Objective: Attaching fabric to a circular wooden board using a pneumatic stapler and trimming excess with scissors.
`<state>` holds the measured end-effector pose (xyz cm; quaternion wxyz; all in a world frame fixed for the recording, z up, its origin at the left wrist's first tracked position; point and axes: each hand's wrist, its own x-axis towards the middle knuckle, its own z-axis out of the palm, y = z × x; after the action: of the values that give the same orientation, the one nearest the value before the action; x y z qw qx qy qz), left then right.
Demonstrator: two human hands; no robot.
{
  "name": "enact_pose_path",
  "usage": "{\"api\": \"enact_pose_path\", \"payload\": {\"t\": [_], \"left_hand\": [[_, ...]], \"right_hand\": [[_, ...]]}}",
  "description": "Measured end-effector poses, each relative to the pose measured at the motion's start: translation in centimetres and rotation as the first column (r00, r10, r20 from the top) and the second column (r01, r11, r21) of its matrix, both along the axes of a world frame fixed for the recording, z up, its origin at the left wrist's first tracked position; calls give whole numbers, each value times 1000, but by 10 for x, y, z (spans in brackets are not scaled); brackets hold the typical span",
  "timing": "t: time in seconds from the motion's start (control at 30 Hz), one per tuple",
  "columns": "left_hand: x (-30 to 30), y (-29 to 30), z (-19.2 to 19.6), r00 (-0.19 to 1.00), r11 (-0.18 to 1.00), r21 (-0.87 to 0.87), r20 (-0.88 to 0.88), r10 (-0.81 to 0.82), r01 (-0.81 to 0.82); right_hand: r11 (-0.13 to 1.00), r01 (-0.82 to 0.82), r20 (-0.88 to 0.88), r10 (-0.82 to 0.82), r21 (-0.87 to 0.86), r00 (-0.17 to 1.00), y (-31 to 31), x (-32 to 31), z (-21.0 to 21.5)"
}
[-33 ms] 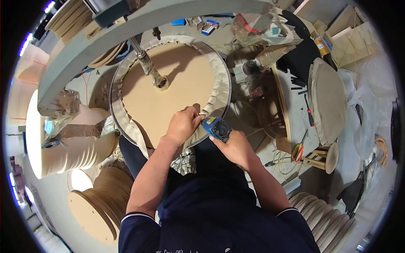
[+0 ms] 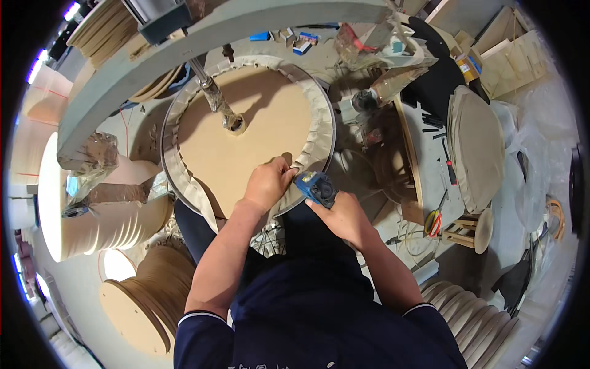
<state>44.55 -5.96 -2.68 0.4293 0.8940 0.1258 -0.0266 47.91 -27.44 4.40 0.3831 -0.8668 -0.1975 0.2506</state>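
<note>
A round tan board lies in front of me inside a round metal rim. Beige fabric is folded over the board's edge in pleats, with a loose flap at the near left. My left hand is closed at the near right edge, fingertips pinching the fabric fold there. Wrapped round a blue staple gun, my right hand keeps the tool just right of my left fingertips. The gun's nose and its contact with the fabric are hidden from above.
A tape-wrapped rod reaches down onto the board's middle from a curved grey beam. Stacked round boards stand at left. On the right are covered discs, a screwdriver, scissors and a small wooden stool.
</note>
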Motion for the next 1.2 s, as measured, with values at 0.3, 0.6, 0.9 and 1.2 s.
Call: {"api": "enact_pose_path", "payload": {"t": [0.3,0.6,0.9,1.2], "left_hand": [[-32,18,12,919,920,-14,58,-391,392],[-17,15,13,991,994,24,-78,-108,110],[-6,4,5,1000,1000,-8,6,-1,1],[-26,0,27,936,940,9,88,-340,340]], "right_hand": [[989,125,-216,-139,-75,966,-48,-16,3],[1000,-5,-255,3,-9,967,-28,-18,4],[998,-2,-53,-2,-63,999,3,-5,0],[950,303,-384,-253,74,888,-44,-14,-3]]}}
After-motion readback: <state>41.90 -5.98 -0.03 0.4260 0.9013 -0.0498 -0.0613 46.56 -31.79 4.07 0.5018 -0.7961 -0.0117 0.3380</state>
